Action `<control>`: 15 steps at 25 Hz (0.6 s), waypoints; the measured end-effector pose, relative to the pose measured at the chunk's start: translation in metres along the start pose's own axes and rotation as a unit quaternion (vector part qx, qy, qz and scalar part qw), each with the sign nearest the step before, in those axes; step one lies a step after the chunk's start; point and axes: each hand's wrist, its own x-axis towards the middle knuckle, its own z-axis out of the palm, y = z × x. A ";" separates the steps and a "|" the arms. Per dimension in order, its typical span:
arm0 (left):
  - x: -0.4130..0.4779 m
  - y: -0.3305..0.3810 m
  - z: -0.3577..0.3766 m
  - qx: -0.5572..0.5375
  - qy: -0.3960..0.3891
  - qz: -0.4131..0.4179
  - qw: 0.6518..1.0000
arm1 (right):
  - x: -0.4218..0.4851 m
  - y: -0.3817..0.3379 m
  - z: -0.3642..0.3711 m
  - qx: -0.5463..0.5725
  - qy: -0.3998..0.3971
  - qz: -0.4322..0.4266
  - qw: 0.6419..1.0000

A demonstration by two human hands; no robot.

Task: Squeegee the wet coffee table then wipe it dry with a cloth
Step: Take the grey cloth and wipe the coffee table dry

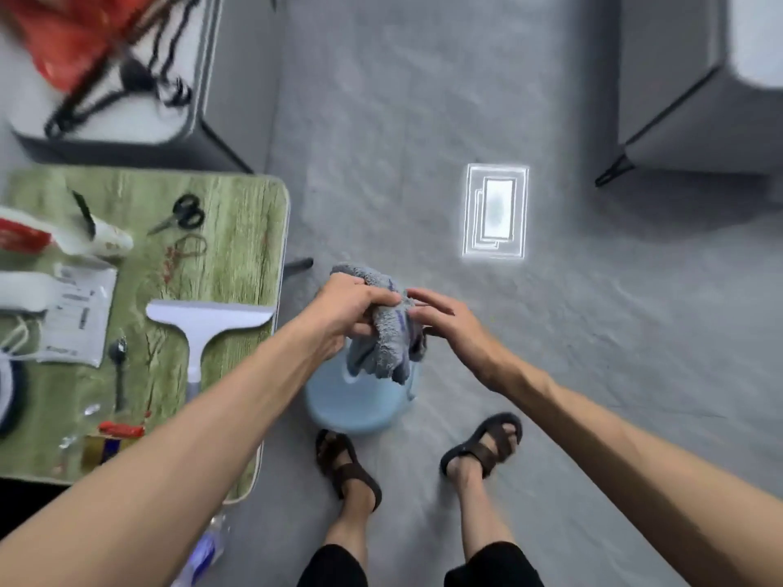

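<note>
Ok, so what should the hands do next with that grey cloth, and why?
Probably bring the cloth left to the green table. The left hand grips it, the right hand only touches it with straight fingers, and the squeegee lies set down on the table.

Left hand (pixel 351 302) grips grey cloth (pixel 383 332) over blue bucket (pixel 351 400) | right hand (pixel 445 319) touches cloth | white squeegee (pixel 203 328) lies on green table (pixel 237 213)

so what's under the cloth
A pale blue round object on the floor, below the cloth. The cloth and left hand cover its far part; stool or bucket, I cannot tell.
</note>
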 end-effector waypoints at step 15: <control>-0.155 0.346 0.253 0.291 -0.002 0.280 0.915 | -0.175 -0.318 -0.278 -0.272 0.197 -0.057 0.940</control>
